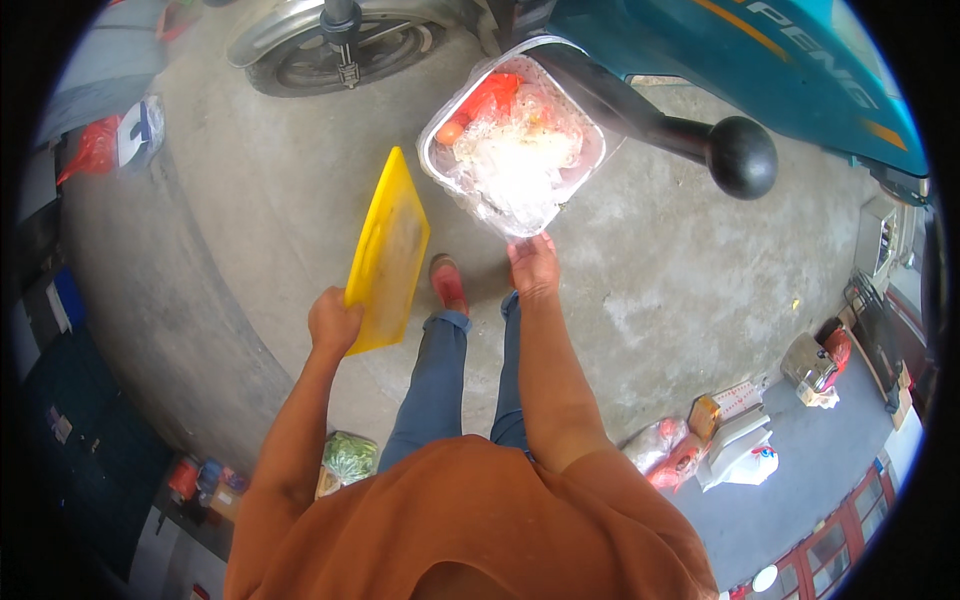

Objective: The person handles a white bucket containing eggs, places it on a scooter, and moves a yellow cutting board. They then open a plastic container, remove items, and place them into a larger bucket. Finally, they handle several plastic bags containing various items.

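Observation:
My left hand grips the lower left edge of a flat yellow board, which is held tilted on edge and has dark smudges on its face. Ahead of me is a white rubbish bin lined with a clear plastic bag. In it lie crumpled clear plastic, a red plastic bag and a round orange item. The near corner of the bin meets the fingers of my right hand, palm partly up; whether they hold the liner is hard to tell.
A black ball-ended lever juts over the floor beside the bin, from a teal vehicle. A wheel stands beyond. Bagged greens lie behind me at left; bags and boxes lie at right.

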The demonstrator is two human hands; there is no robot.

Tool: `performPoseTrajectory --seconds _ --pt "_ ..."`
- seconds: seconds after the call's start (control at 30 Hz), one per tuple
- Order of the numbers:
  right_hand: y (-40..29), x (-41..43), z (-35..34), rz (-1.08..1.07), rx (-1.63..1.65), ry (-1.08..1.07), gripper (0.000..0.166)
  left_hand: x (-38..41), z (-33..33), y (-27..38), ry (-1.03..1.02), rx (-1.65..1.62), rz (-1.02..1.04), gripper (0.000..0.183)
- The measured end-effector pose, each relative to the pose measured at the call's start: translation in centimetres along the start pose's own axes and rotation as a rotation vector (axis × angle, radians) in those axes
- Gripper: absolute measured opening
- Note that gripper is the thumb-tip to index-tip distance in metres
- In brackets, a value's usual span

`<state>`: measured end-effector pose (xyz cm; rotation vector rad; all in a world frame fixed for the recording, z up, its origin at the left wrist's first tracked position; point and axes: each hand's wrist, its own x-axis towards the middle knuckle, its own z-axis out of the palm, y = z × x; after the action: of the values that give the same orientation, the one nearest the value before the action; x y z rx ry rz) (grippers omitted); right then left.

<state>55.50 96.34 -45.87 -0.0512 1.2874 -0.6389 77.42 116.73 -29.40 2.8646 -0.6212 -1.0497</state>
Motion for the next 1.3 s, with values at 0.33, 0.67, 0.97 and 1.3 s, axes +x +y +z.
performPoseTrajectory --seconds 0.33,0.67,0.97,1.3 --pt "-1.2 -0.3 1.3 -0.182 -0.343 0.209 0.015 0.8 0.0 -3.0 -0.003 0.011 0.049 0.022" --pt "-2.0 -1.6 2.1 -0.169 -0.516 0.233 0.015 1.8 -3.3 -5.9 0.132 -0.089 0.159 0.017" --pt "-2.9 1.4 -2.3 -0.268 -0.724 0.164 0.018 10.1 -6.4 -2.9 0.216 -0.088 0.375 0.013" --pt "-8.0 -3.7 -4.9 -0.305 -0.6 0.127 0.011 16.6 -6.4 -1.4 0.24 -0.166 0.328 0.018"
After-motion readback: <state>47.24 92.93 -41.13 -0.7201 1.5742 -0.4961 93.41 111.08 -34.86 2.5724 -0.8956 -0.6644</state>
